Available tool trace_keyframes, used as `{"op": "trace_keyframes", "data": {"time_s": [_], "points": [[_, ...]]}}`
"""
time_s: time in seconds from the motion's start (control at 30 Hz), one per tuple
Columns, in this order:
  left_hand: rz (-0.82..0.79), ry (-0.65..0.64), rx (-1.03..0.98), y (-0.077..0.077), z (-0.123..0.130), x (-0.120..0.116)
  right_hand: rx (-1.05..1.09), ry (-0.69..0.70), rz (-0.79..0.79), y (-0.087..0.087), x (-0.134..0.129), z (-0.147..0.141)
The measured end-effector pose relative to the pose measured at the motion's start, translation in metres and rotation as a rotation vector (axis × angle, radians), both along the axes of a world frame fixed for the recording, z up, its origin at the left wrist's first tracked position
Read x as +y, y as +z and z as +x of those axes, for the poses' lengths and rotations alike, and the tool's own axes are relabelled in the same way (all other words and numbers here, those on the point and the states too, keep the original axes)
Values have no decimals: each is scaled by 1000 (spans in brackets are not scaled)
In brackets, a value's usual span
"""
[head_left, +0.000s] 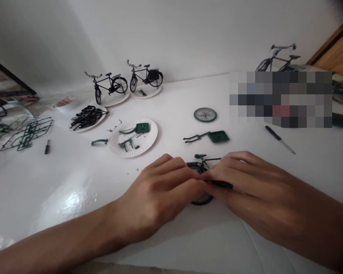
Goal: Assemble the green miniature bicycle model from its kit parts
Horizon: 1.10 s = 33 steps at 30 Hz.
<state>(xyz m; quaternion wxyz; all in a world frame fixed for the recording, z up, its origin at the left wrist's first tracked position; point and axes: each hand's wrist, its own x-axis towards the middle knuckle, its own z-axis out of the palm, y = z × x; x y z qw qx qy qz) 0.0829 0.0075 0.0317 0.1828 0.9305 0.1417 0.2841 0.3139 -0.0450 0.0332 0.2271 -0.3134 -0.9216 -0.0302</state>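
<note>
A dark green model bicycle (200,156) is between my two hands at the near middle of the table, its saddle, part of the frame and a rear wheel showing. My left hand (165,190) closes on it from the left, fingertips near the wheel. From the right, my right hand (254,186) pinches it close to the left fingertips, where a dark part sticks out below the fingers. The exact grip points are hidden. Beyond the hands lie a loose green-rimmed wheel (205,114) and a green fork-shaped part with a flat panel (218,136).
A paper plate (153,142) bears green parts, with a green mudguard (99,141) beside it. Black parts (88,117) fill another plate. Two black model bicycles (111,85) stand behind. One screwdriver (280,139) lies right, another (47,147) left near green sprues (28,133).
</note>
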Motion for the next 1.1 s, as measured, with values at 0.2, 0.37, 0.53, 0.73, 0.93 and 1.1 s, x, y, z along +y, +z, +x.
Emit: {"op": "trace_keyframes", "data": {"time_s": [0.2, 0.37, 0.53, 0.73, 0.93, 1.1], "points": [[-308, 185, -143, -7, 4, 0, -29, 12, -124, 0, -2, 3], [-335, 142, -165, -8, 5, 1, -13, 8, -136, -2, -4, 4], [-218, 87, -154, -9, 6, 4, 1, -5, -150, -2, -3, 4], [-190, 9, -153, -11, 1, 3, 91, -36, -180, -2, -2, 3], [-220, 1, -226, -13, -3, 5, 187, -144, -362, -5, 1, 5], [-160, 11, -138, -7, -3, 9, 186, -169, -382, -6, 2, 4]]}}
